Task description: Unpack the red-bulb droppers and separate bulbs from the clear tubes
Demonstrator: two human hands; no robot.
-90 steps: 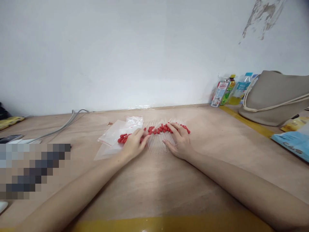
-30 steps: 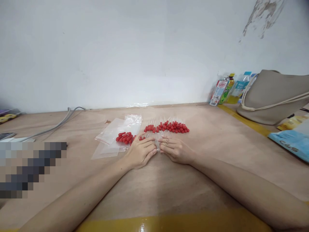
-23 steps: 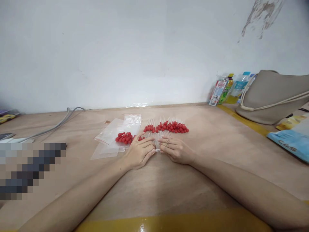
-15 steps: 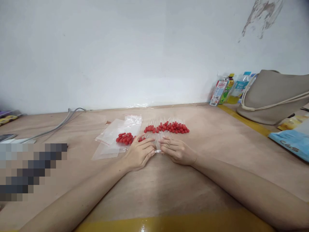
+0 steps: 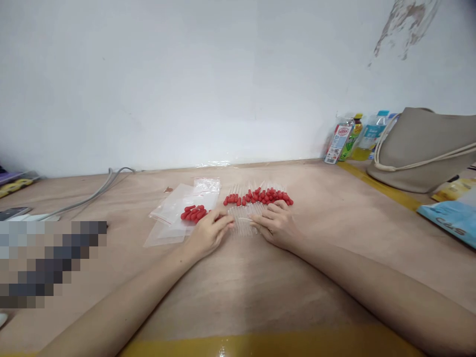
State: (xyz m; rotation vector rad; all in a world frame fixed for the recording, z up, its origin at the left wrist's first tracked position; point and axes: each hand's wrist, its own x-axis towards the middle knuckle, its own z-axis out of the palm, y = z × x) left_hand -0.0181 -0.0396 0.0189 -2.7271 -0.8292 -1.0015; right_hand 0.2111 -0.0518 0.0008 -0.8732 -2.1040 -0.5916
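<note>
Left hand (image 5: 208, 232) and right hand (image 5: 278, 229) are held curled; clear tubes (image 5: 241, 228) are laid between their fingers (image 5: 221, 223); grip can't be told.

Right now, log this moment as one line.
left hand: by clear slender tubes; right hand: at tubes' right edge; red oblong bulbs: rowed behind tubes

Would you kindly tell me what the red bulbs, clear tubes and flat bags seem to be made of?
Red bulbs: probably rubber or soft plastic, with an even, satin-looking surface.
Clear tubes: glass or plastic; see-through with pale glints, which leaves both open.
Flat bags: likely thin plastic film, translucent, with red edge lines.
</note>
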